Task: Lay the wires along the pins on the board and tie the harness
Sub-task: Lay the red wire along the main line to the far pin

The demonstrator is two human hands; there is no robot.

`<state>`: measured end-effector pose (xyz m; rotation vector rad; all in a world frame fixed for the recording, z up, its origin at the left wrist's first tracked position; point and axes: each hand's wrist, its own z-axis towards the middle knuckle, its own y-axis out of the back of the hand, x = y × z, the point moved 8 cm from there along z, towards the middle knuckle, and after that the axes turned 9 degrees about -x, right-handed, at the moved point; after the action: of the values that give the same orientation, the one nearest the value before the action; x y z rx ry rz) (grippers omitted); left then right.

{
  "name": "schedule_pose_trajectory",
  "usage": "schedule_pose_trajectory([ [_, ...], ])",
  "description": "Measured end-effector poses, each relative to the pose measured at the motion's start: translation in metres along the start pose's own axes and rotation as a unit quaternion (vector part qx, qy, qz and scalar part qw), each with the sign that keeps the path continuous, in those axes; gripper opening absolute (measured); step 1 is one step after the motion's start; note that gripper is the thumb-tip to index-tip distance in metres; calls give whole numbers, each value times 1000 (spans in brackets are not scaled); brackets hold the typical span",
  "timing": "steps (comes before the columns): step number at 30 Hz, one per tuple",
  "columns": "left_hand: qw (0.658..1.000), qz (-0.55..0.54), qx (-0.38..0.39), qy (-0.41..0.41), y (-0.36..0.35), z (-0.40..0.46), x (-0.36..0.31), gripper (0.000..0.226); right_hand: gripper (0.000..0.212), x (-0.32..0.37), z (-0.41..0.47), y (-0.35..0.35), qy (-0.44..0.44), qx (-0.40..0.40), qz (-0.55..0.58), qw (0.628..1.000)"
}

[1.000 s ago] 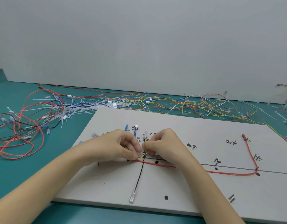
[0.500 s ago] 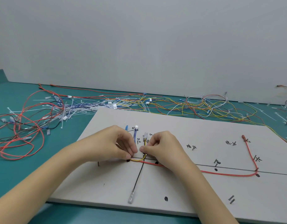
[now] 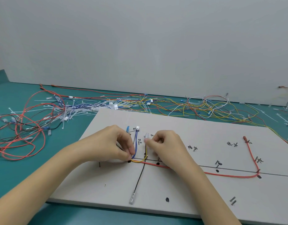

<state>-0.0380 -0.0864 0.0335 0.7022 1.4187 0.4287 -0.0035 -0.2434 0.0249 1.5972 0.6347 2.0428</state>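
Head view: left hand (image 3: pixel 110 145) pinches the blue wire (image 3: pixel 136 143) at the bend on the board (image 3: pixel 204 192), right hand (image 3: pixel 166 146) pinches the yellow wire (image 3: pixel 146 150) below its connector; best to keep both bends snug at the junction, wires flat, no crossing.

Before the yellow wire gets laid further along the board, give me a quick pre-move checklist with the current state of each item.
1. Left hand pinches the wires at the bend of the thin yellow wire: ok.
2. Right hand holds the yellow wire near its clear plastic terminal: ok.
3. Long red wire lies along the drawn line on the flat grey board to the right corner: ok.
4. Black wire runs straight down to its clear end sleeve: ok.
5. Blue wire reaches its white connector: ok.
6. Yellow wire caught behind a pin: cannot tell.
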Motion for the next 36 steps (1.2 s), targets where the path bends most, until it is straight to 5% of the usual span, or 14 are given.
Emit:
schedule_pose_trajectory([
  [6,1000,10,-15,-19,4,1,-1,13,26,-15,17,37,-19,-75,-33,996],
  [17,997,52,-23,-52,2,2,-3,10,31,-38,18,40,-24,5,-336,942],
  [36,998,-5,-25,-48,-3,8,4,21,29,-33,21,30,111,97,-288,946],
])
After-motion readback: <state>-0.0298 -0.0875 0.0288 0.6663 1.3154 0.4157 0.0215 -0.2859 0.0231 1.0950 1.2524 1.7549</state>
